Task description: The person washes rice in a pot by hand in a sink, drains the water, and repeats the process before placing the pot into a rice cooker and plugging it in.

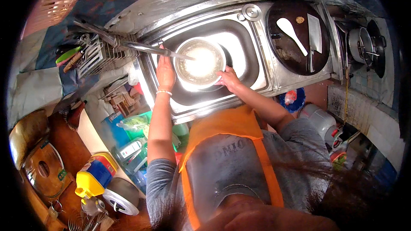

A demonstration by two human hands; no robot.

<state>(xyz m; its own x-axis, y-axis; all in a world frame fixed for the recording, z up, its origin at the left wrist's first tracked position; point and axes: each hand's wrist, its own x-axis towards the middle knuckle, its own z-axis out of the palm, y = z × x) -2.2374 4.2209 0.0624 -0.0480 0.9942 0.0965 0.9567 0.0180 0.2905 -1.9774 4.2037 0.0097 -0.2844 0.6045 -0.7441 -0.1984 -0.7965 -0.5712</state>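
A round metal bowl [182,76] sits in the stainless steel sink [247,33], glare whitening its middle. Water runs into it from the metal faucet spout [141,47]. My right hand [228,78] grips the bowl's lower right rim, thumb over the edge. Along the bowl's left side my left hand [166,70] is stretched out, its fingers reaching up past the spout. The spout partly covers those fingers, so whether they hold anything is unclear. A beaded bracelet [164,92] circles the left wrist.
Right of the sink, a round dark board [282,56] bears a white rice paddle [292,35], a cleaver [314,33] and a small brown piece [300,20]. A wire utensil rack [106,49] stands left. Pots [358,46] are at far right. A yellow-blue jug [96,173] stands lower left.
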